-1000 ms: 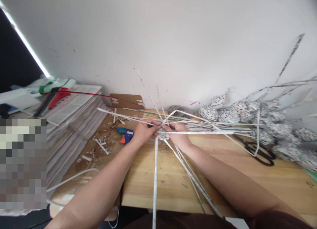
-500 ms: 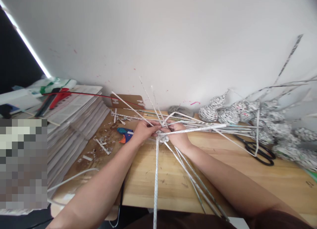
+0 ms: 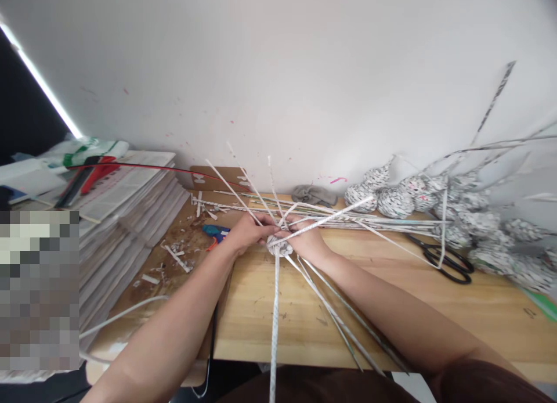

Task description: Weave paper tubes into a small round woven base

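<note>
A small weaving of rolled paper strips point(image 3: 279, 247) sits between my hands above the wooden table, its long white spokes fanning out on all sides. My left hand point(image 3: 251, 233) is closed on its left edge, with thumb and fingers pinching near the base of the spokes. On the other side my right hand point(image 3: 308, 240) grips the weaving, its fingertips partly hidden behind the crossing strips. One white paper strip point(image 3: 333, 219) slants up to the right across my right hand. Another strip point(image 3: 275, 321) hangs straight down toward my body.
Black-handled scissors point(image 3: 448, 263) lie at right, beside several woven paper gourd shapes point(image 3: 395, 201). Loose paper rods point(image 3: 391, 222) lie behind my hands. A blue glue gun point(image 3: 216, 234) and paper scraps point(image 3: 176, 258) are at left, near a tall newspaper stack point(image 3: 134, 217). A grey cloth point(image 3: 314, 195) lies by the wall.
The strip crossing my right hand has swung from nearly level to a steeper upward slant. The bent strip behind it sits lower, and the upright spokes have shifted. Both hands still hold the weaving.
</note>
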Demonstrator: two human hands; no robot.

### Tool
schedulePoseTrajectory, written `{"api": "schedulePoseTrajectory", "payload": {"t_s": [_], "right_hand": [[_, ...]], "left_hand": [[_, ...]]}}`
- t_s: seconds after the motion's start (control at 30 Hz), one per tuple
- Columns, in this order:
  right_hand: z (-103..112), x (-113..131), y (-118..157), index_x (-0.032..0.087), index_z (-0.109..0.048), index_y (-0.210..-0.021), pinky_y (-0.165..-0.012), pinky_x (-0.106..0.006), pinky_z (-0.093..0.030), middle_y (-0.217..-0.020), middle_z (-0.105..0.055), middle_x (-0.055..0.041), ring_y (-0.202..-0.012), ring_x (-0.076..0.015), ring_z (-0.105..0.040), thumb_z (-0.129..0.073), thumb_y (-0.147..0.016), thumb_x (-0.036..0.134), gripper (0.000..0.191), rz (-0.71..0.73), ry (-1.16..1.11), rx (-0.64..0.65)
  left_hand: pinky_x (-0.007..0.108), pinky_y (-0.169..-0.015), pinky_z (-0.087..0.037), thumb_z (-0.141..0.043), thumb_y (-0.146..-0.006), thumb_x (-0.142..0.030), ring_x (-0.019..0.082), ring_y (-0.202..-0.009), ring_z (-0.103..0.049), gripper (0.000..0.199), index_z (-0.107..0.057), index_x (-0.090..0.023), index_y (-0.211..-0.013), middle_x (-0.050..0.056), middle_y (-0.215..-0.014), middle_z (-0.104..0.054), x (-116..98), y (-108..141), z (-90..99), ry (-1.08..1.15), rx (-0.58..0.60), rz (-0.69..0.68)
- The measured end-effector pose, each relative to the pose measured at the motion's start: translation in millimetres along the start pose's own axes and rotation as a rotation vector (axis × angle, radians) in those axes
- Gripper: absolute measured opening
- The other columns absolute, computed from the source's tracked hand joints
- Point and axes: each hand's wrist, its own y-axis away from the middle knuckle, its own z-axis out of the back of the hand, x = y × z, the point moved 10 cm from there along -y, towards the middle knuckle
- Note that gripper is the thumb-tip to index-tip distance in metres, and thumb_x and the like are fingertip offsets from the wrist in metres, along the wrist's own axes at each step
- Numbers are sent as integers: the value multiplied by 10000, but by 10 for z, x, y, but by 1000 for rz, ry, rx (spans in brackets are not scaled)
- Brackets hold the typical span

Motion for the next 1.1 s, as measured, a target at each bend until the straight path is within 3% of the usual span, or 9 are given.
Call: {"api": "schedulePoseTrajectory", "payload": {"t_s": [0.17, 0.3, 0.4, 0.57, 0.77, 0.9, 1.1], "right_hand": [[-90, -43, -1, 216, -753, -998, -775, -338, -561, -898, -770, -33, -831, -208, -716, -764, -708, 274, 296, -31, -68, 75], [-62, -168, -22, 215, -735, -1071, -720, -333, -570, -926, -770, -47, -787, -196, -712, -830, -639, 364, 467, -178, -367, 103], [44, -223, -34, 202, -756, -1014, -638, -308, -560, -852, -770, -50, -695, -180, -693, -839, -624, 433, 462, -279, -483, 29], [79, -177, -2, 169, -749, -806, -651, -323, -565, -779, -757, -66, -679, -194, -687, -831, -622, 481, 371, -290, -539, -31], [135, -238, 164, 186, -641, -792, -563, -277, -525, -715, -699, -12, -599, -159, -652, -788, -657, 448, 329, -318, -518, -142], [228, -229, 243, 192, -597, -761, -585, -277, -516, -714, -672, 12, -603, -146, -639, -751, -676, 412, 281, -263, -492, -248], [182, -331, 302, 191, -587, -746, -593, -293, -519, -696, -676, 21, -586, -155, -648, -790, -645, 383, 298, -293, -622, -235]], "left_hand": [[189, -479, -386, -758, -623, -260, 84, -509, -508, 141, -698, -150, -685, -14, -594, -635, -31, -5, -25, -88, 32, -60], [196, -505, -426, -749, -602, -245, 96, -540, -538, 140, -655, -159, -660, -20, -610, -630, -91, -10, 7, -72, -30, -123], [199, -436, -424, -779, -584, -280, 90, -468, -501, 206, -631, -168, -674, -44, -560, -579, -26, -11, 7, -42, -43, -49], [269, -518, -553, -871, -482, -305, 143, -601, -617, 326, -648, -152, -665, 7, -680, -663, 25, 14, 0, 44, -64, 30], [264, -542, -567, -902, -470, -332, 141, -602, -625, 349, -689, -145, -673, 11, -650, -670, 87, 6, -66, 34, -46, 46], [267, -575, -575, -902, -487, -361, 141, -618, -636, 351, -709, -137, -676, 28, -672, -688, 112, -9, -97, 40, -37, 38], [293, -594, -585, -896, -481, -374, 148, -631, -633, 386, -720, -122, -714, 38, -694, -689, 104, 10, -96, 35, -38, 58]]}}
